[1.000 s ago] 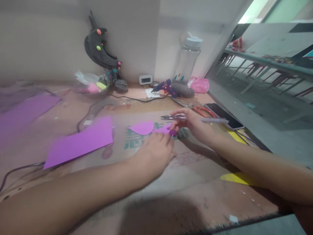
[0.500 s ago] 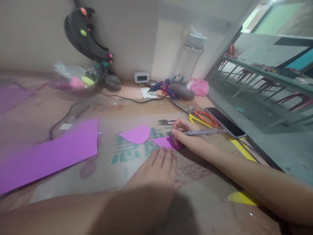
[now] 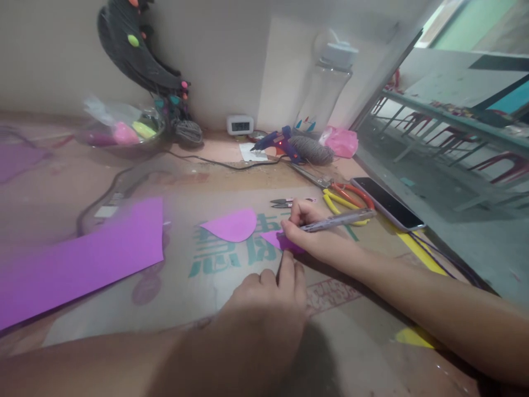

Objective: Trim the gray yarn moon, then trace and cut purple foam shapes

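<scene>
My right hand (image 3: 308,229) grips a pen (image 3: 336,220), its shaft sloping up to the right. Under that hand lies a small purple paper piece (image 3: 270,240), partly covered by my fingers. My left hand (image 3: 268,300) rests palm down on the cardboard, a stretched fingertip at the piece's near edge and other fingers bent. To the left of both hands is a purple paper cutout (image 3: 233,225) with a rounded end and a pointed end. The pen's tip is hidden behind my right fingers.
Thread snips (image 3: 283,203), orange-handled scissors (image 3: 351,196) and a phone (image 3: 388,204) lie beyond my right hand. A glue gun (image 3: 275,142), grey yarn (image 3: 312,150), a clock (image 3: 239,125) and a bottle (image 3: 324,88) stand farther back. A large purple sheet (image 3: 95,253) lies left.
My left hand's fingers have bent, leaving one fingertip forward at the small paper. The pen in my right hand has tilted up, and the view has shifted slightly.
</scene>
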`<state>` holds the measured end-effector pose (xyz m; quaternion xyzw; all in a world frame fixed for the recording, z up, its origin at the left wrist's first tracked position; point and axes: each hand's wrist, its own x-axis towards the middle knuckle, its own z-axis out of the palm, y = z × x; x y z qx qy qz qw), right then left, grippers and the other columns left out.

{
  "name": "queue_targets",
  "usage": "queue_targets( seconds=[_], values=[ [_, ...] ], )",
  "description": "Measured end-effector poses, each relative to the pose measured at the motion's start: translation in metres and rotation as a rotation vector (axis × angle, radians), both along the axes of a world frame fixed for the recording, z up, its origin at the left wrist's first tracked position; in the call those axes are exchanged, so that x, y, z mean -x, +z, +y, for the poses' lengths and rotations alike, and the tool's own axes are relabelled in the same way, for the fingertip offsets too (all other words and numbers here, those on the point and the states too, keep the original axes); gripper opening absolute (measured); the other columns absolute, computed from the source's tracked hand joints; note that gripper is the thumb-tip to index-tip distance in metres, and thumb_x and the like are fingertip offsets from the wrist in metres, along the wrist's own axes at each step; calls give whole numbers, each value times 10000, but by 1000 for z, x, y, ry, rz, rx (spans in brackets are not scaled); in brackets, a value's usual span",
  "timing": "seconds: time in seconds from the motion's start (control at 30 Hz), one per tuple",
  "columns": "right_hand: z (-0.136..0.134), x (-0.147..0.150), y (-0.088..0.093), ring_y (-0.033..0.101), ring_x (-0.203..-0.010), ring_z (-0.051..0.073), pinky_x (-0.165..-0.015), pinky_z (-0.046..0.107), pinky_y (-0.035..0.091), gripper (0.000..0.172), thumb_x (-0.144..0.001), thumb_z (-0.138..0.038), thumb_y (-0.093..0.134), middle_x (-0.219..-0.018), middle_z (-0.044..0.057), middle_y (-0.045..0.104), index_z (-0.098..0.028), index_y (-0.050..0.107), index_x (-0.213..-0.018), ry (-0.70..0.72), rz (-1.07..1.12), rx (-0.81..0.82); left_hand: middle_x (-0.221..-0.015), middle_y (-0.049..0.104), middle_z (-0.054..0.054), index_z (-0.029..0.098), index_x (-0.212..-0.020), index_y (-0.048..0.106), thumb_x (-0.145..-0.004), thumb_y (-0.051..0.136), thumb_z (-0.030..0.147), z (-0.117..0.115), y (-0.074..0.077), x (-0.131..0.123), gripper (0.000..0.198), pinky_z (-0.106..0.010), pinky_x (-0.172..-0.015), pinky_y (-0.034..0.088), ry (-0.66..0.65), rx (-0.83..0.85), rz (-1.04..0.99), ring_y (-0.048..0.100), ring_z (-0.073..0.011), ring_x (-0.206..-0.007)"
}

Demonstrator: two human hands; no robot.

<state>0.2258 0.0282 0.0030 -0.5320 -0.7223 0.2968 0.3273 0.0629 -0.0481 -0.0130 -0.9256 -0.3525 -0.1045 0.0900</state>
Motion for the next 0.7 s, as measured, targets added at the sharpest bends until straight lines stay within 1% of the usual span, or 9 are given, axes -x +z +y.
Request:
queue_targets(
  seconds=[0.13, 0.33, 0.5, 0.7],
  values=[
    [1, -1, -2, 410, -541, 109, -500, 245, 303, 243, -826, -275, 577, -590, -60, 456, -233, 395, -671, 2, -16, -38, -1253, 693, -231, 50, -1293, 651, -861, 612, 321, 0, -2, 1, 511, -327, -439, 451, -12, -5, 15, 630, -196, -543],
    [2, -1, -2, 395, -535, 107, -506, 246, 307, 247, -827, -283, 567, -583, -64, 435, -235, 384, -668, 14, -42, -55, -1254, 688, -244, 37, -1295, 648, -879, 568, 319, 3, 1, 2, 509, -310, -433, 449, -42, -13, 18, 620, -182, -526],
    [1, 1, 0, 365, -522, 105, -499, 246, 277, 263, -809, -261, 572, -557, -71, 401, -237, 363, -651, -17, -61, -60, -1263, 687, -234, 53, -1297, 654, -879, 565, 311, 3, 4, 2, 499, -314, -442, 456, -39, 4, 40, 632, -187, -536],
    [1, 2, -1, 385, -535, 111, -505, 249, 286, 252, -824, -264, 566, -571, -64, 422, -236, 375, -661, -1, -78, -53, -1244, 693, -243, 52, -1289, 654, -870, 587, 317, 2, 1, 2, 501, -316, -442, 434, -39, 7, 38, 629, -192, -545]
  ],
)
